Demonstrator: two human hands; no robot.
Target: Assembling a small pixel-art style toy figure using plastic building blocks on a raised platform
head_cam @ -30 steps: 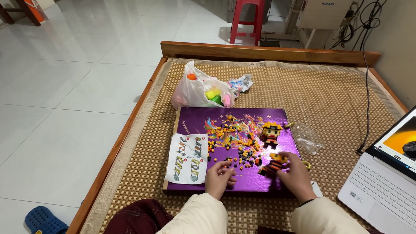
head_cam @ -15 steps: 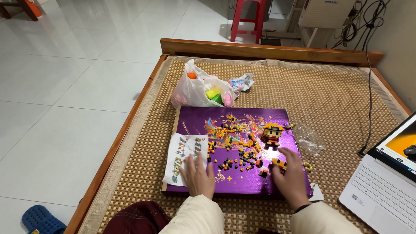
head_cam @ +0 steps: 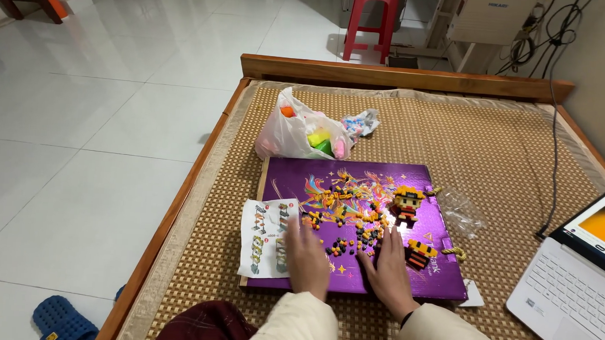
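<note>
Both hands have drawn in toward the middle of the purple board (head_cam: 412, 179) since half a second ago, when they lay further apart near its left and right lower corners. Now the left hand (head_cam: 307, 258) lies flat, palm down, on the board's lower left part, fingers together and stretched out, holding nothing; its image is a little blurred. Just to its left sits a white instruction sheet (head_cam: 266, 236), overlapping the board's left edge. The right hand (head_cam: 390, 268) also lies flat and open on the board, fingers spread slightly, gripping nothing.

Loose small building bricks (head_cam: 345, 207), orange, black and yellow, are scattered across the board's centre. The nearest ones lie just beyond the fingertips of both hands and in the gap between them; whether any fingertip touches a brick cannot be told. A small built brick figure (head_cam: 407, 203) with an orange and yellow head stands upright just beyond the right hand's fingers. A partly built orange and black piece (head_cam: 421, 253) lies just right of the right hand.

The board rests on a woven mat (head_cam: 497, 146) on a wooden platform. Behind the board is a white plastic bag (head_cam: 284, 131) with bright items inside. An open laptop (head_cam: 575, 295) sits to the right.
</note>
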